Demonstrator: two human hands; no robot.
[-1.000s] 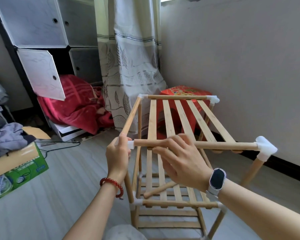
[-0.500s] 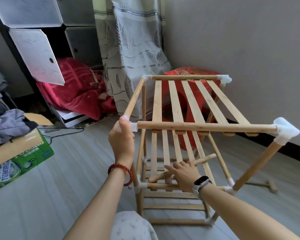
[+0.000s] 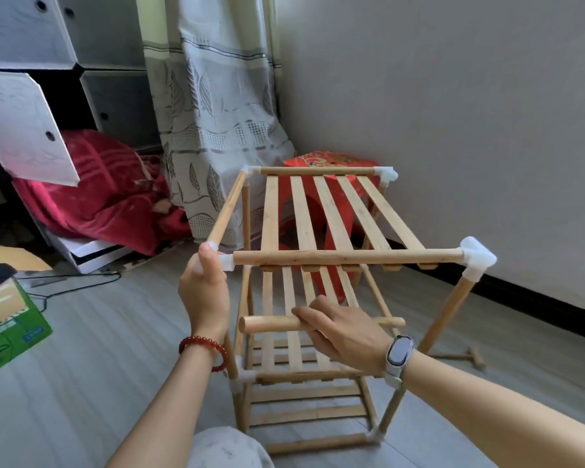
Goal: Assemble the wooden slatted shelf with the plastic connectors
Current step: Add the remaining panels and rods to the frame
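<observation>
A green cardboard box (image 3: 11, 327) is seen on the floor at far left. The near-left white plastic connector (image 3: 226, 261) of the wooden slatted shelf (image 3: 321, 224), which stands on the floor by the wall, is gripped by the left hand (image 3: 203, 288). A loose wooden dowel (image 3: 271, 324) is held by the curled fingers of the right hand (image 3: 343, 332) below the top tier.

Soft, even daylight with faint shadows, slightly soft focus (straight lines bow toward the wide-angle edges).
</observation>
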